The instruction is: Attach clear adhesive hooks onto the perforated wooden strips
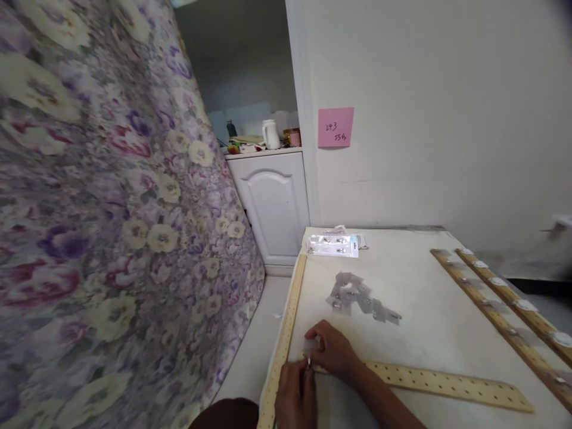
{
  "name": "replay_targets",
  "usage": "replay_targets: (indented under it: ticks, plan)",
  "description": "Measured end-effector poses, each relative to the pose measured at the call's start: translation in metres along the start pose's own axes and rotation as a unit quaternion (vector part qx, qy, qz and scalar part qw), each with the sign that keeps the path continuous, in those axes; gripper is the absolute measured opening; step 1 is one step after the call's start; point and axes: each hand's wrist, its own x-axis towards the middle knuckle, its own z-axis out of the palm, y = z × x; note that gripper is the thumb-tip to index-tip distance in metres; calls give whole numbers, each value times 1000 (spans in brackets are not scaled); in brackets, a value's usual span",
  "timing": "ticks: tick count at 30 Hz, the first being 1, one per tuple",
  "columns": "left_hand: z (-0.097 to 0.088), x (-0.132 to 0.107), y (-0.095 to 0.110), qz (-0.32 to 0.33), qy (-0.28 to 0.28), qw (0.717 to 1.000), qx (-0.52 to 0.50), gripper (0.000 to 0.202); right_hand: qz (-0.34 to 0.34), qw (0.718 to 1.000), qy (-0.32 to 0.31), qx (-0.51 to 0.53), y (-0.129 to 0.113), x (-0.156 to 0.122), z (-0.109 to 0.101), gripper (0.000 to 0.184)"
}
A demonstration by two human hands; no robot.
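Note:
My right hand (333, 351) is closed in a pinch around a small greyish clear plastic tab (311, 344). A small silver metal clip (308, 361) shows just below the tab, between my fingertips. My left hand (295, 394) is closed with its fingertips at that clip, by the left end of a perforated wooden strip (447, 384). My fingers partly hide the clip and the strip's end, so I cannot tell whether the two are joined. Beyond my hands lies a loose pile of clear plastic tabs with metal clips (351, 296).
Another perforated strip (290, 316) runs along the left edge of the white table (411, 333). Flat clear packages (333, 245) lie at the back. Two wooden strips (496, 316) bearing several small pieces lie at the right. A floral curtain (111, 208) hangs at the left.

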Motion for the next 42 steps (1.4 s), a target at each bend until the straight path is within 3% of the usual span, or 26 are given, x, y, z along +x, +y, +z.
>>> replay_targets:
  ticks: [4,14,26,30,37,42]
  plan:
    - [-4,1,-1,8,-34,999,12,21,10,1000,-4,1,1,1,0,32]
    - [5,0,-4,13,26,1000,-4,30,11,1000,-1,1,-1,0,1,32]
    - [-1,1,-8,42,13,999,11,25,-13,1000,12,19,5,2,1,32]
    - [-6,-1,-3,24,15,999,28,21,-11,999,39,7,17,-14,-19,30]
    - [-2,-3,-9,3,12,999,41,25,4,991,55,-119,52,-83,-78,36]
    - [3,-3,-14,1,27,999,45,26,18,987,64,-148,58,-102,-84,28]
